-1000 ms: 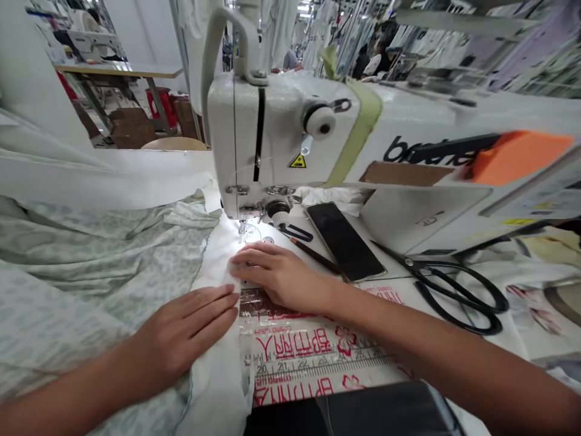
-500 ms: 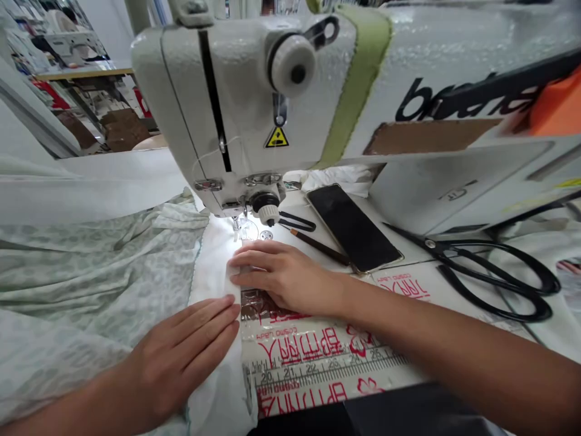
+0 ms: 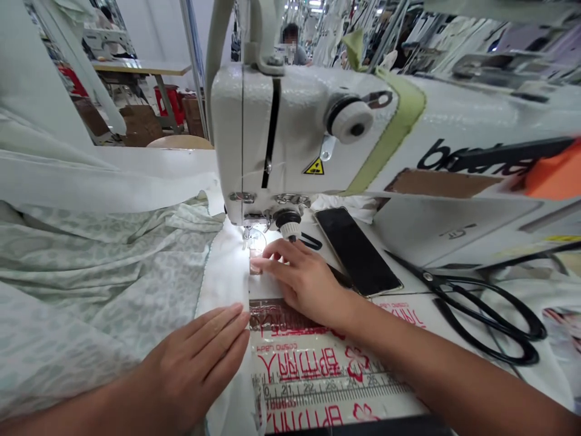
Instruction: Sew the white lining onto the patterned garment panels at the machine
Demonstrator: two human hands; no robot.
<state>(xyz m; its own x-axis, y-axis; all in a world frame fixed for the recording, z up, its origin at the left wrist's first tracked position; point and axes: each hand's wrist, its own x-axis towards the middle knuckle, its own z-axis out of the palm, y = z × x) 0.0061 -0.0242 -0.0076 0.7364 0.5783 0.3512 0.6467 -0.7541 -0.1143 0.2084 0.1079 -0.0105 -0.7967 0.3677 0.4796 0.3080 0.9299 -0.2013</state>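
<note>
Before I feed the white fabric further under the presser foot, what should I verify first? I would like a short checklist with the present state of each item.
1. Left hand lies flat on the white fabric: ok.
2. Right hand fingertips are at a safe distance from the presser foot: not ok, they look very near.
3. Fabric edge sits under the presser foot: cannot tell, the lamp glare hides it.
4. Scissors lie apart from both hands: ok.
5. Smartphone lies off the white fabric: ok.
</note>
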